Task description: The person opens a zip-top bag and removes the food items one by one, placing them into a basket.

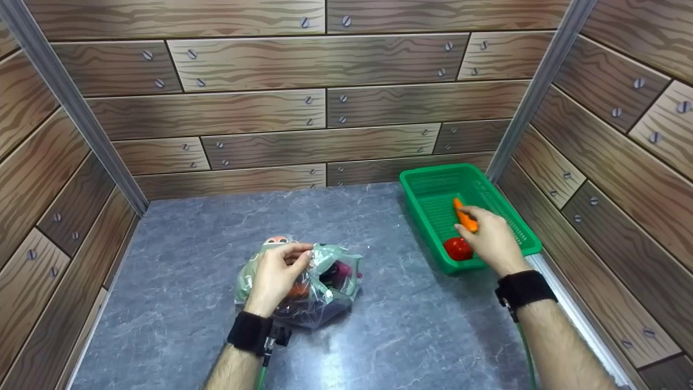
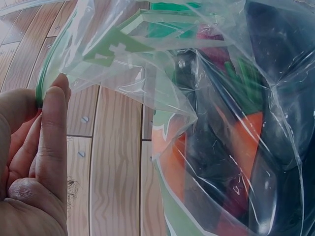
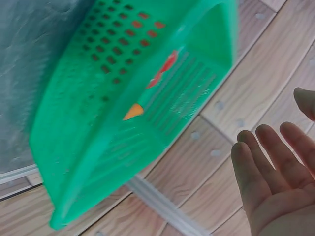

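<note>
My left hand [image 1: 273, 279] pinches the zip edge of a clear and green plastic bag [image 1: 335, 311] between thumb and fingers. Through the film [image 2: 275, 147] show dark, orange, green and magenta items, partly hidden by glare and folds. At the right, my right hand [image 1: 494, 241] hovers over a green plastic basket [image 1: 419, 216], fingers spread and nothing held. An orange carrot [image 1: 459, 207] and a shiny round red vegetable [image 1: 456, 249] lie in the basket, both partly overlapped by the hand in the head view. The right wrist view shows the palm and straight fingers [image 3: 251, 172] apart from the basket wall [image 3: 74, 123].
The grey marbled tabletop [image 1: 189, 244] carries the bag near its middle and the basket at the back right. Wood-patterned walls [image 1: 270, 114] with metal corner posts [image 1: 533, 97] enclose the left, back and right sides. The basket stands close to the right wall.
</note>
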`<state>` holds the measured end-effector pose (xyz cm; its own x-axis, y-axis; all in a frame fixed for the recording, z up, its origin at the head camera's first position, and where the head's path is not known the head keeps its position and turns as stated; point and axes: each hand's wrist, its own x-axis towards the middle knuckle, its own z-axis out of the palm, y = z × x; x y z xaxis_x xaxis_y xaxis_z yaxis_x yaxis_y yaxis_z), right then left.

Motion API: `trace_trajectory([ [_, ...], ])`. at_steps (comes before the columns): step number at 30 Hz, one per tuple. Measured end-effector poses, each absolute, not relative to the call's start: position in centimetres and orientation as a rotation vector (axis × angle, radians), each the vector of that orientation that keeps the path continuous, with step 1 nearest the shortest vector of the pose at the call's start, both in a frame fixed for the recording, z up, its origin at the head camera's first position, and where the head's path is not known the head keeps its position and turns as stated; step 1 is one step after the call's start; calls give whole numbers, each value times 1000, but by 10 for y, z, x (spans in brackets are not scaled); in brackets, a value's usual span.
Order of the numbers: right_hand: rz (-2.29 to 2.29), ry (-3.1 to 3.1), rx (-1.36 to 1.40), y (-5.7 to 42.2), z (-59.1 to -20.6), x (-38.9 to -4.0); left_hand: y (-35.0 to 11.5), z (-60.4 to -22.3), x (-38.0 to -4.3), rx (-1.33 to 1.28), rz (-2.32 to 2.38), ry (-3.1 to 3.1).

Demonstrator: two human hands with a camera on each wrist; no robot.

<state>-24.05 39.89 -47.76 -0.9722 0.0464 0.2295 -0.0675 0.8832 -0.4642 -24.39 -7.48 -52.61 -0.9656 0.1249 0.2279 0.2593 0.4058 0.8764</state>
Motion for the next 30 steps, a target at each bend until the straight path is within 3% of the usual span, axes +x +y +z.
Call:
trace_trajectory([
  [11,688,-2771,178,357,-477,-230,-73,-525,-243,-349,-1624,-2519],
  [30,695,-2800,351,301,-511,-216,-71,-525,-243,-358,-1649,-2521],
])
